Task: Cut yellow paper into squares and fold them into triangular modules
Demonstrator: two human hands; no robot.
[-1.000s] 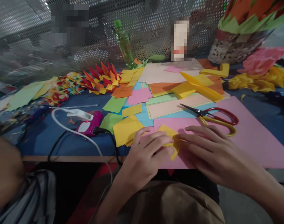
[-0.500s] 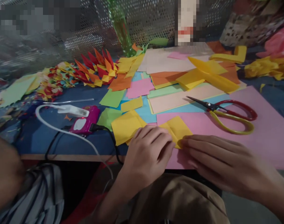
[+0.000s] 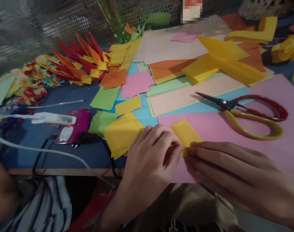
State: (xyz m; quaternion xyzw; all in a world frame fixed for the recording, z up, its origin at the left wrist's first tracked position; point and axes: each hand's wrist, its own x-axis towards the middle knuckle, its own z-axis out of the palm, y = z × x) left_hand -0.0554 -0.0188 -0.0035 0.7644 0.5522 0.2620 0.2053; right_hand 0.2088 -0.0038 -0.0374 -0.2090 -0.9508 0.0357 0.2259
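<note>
A small piece of yellow paper lies over the pink sheet, between my two hands. My left hand pinches its left side with curled fingers, hiding that part of it. At the paper's near right edge, the fingertips of my right hand press together on it. Just left of my left hand rest several larger yellow paper squares, partly covered by its fingers. Beyond my right hand lie scissors with one red and one yellow handle, their blades pointing left.
A magenta charger box with cables sits at left. Behind it stands a red, orange and yellow folded-paper piece. Coloured sheets cover the table's middle, and a green bottle stands at the back. A person's striped clothing shows at lower left.
The view has shifted closer, so objects look larger and sit further outward. Less of the yellow paper shows beside my left hand. Both hands keep hold of it.
</note>
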